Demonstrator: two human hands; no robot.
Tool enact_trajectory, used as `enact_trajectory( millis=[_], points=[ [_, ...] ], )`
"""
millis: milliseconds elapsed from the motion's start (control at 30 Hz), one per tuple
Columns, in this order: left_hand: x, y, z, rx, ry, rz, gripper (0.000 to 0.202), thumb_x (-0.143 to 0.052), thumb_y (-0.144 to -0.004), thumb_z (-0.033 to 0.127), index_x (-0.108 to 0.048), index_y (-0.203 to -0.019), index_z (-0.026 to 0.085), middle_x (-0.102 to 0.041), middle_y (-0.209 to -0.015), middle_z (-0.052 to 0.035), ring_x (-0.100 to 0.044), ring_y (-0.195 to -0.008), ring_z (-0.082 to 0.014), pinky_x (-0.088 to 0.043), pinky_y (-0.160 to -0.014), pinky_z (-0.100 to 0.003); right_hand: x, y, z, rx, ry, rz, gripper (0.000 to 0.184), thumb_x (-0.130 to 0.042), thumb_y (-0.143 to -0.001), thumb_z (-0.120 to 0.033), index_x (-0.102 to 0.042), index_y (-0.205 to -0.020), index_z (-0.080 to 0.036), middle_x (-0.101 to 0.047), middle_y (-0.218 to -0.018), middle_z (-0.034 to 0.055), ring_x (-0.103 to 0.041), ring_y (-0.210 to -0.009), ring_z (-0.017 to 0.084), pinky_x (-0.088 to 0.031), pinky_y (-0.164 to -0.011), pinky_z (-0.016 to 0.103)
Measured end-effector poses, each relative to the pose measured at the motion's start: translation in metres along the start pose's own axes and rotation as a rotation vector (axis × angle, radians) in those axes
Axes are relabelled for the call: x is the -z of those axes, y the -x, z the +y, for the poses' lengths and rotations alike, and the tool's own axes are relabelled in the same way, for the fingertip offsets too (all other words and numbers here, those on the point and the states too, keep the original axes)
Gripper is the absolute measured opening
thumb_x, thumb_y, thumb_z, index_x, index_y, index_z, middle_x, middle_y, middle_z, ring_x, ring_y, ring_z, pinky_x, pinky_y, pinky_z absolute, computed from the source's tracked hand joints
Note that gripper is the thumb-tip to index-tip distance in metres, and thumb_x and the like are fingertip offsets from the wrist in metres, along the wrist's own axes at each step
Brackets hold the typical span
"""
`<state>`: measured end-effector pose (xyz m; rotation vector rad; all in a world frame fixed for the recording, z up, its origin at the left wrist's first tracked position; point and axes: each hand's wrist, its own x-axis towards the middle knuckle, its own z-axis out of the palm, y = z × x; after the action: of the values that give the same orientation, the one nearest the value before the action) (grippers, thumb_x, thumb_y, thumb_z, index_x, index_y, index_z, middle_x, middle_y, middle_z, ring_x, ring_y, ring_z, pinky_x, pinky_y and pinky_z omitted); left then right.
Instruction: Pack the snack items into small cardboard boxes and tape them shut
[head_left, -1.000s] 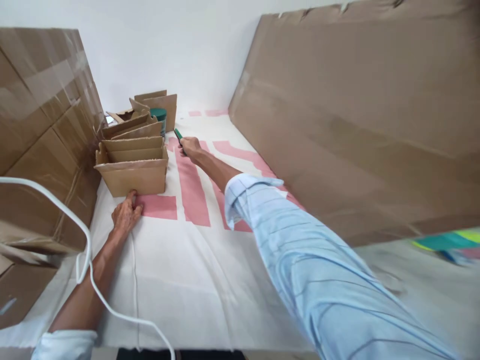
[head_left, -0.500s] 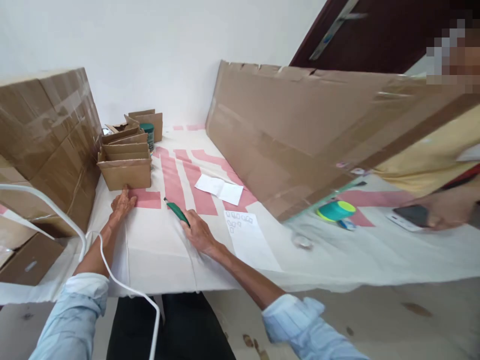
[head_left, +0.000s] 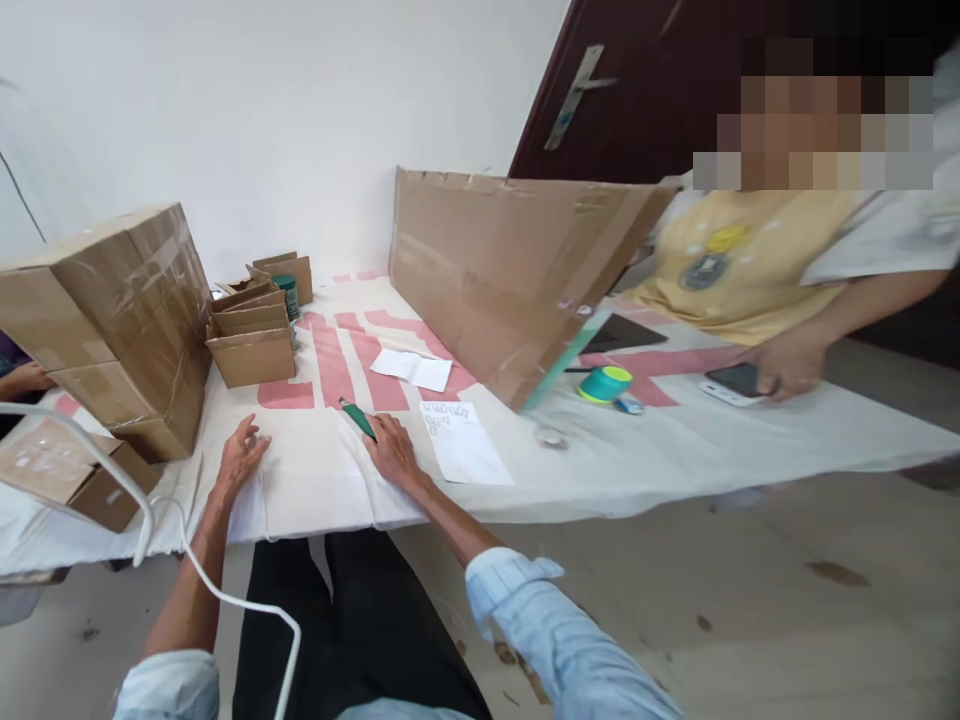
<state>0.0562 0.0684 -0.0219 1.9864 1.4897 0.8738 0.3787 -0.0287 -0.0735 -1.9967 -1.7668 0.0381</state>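
Observation:
My right hand (head_left: 391, 448) rests low over the white cloth with its fingers round a green utility knife (head_left: 357, 417), whose tip points away to the left. My left hand (head_left: 243, 452) is open with the fingers partly spread, just above the cloth and holding nothing. Beyond it, apart from the fingertips, stands a small open cardboard box (head_left: 253, 358) with its flaps up. Right of my right hand lies a white sheet with drawn shapes (head_left: 466, 450). Behind that is a folded white paper (head_left: 412, 370).
Taped cartons (head_left: 112, 320) form a wall on the left. A large cardboard panel (head_left: 510, 270) divides the table; right of it are a teal tape roll (head_left: 602, 385) and a person's hand on a phone (head_left: 735, 383). A white cable (head_left: 225, 597) hangs in front.
My left hand has drawn back from the small box and opened. My right hand still holds the knife. The view has shifted right, showing more of the other person.

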Motion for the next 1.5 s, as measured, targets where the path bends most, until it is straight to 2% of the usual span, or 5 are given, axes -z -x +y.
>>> enact_trajectory(
  millis=[333,600,767,967,1500],
  points=[
    [0.011,0.106,-0.003,-0.008,0.134,0.229,0.052,-0.069,-0.084,0.049,-0.072,-0.128,0.021,-0.081,-0.123,-0.0155,-0.076,-0.12,-0.0348,-0.061,-0.102,-0.053,0.016,0.007,-0.01,-0.074,-0.011,0.002,0.043,-0.049,-0.104,-0.014,-0.061,-0.145,-0.014,-0.064,-0.134,0.0173,-0.052,-0.124,0.03,-0.042,-0.106,0.039],
    [0.021,0.143,-0.008,0.015,0.181,0.343,0.046,-0.069,-0.085,0.048,-0.075,-0.122,0.021,-0.082,-0.12,-0.0155,-0.078,-0.114,-0.0338,-0.062,-0.099,-0.052,0.019,0.016,-0.016,-0.083,0.01,0.048,0.041,-0.049,-0.101,-0.013,-0.065,-0.139,-0.012,-0.068,-0.126,0.0162,-0.055,-0.119,0.028,-0.041,-0.103,0.037],
    [0.023,0.169,-0.005,0.06,0.174,0.327,0.036,-0.068,-0.088,0.032,-0.077,-0.119,0.018,-0.083,-0.117,-0.0156,-0.08,-0.106,-0.0288,-0.063,-0.093,-0.046,-0.003,0.025,0.003,-0.028,0.032,0.097,0.04,-0.047,-0.101,-0.016,-0.068,-0.134,-0.008,-0.069,-0.119,0.0201,-0.059,-0.111,0.031,-0.046,-0.096,0.042],
    [0.018,0.188,-0.009,0.126,0.138,0.334,0.03,-0.074,-0.081,0.02,-0.082,-0.11,0.02,-0.084,-0.108,-0.0106,-0.08,-0.098,-0.0248,-0.065,-0.092,-0.041,-0.028,0.027,0.026,0.033,0.074,0.164,0.04,-0.047,-0.1,-0.022,-0.071,-0.13,-0.01,-0.071,-0.11,0.0204,-0.061,-0.105,0.034,-0.047,-0.09,0.044],
    [0.01,0.196,-0.009,0.122,0.092,0.289,0.027,-0.074,-0.083,0.018,-0.082,-0.109,0.018,-0.083,-0.109,-0.0109,-0.078,-0.098,-0.0256,-0.063,-0.096,-0.043,-0.027,0.033,0.029,0.012,0.046,0.191,0.043,-0.048,-0.097,-0.025,-0.073,-0.129,-0.01,-0.071,-0.108,0.0208,-0.059,-0.104,0.035,-0.046,-0.092,0.046]
  ],
)
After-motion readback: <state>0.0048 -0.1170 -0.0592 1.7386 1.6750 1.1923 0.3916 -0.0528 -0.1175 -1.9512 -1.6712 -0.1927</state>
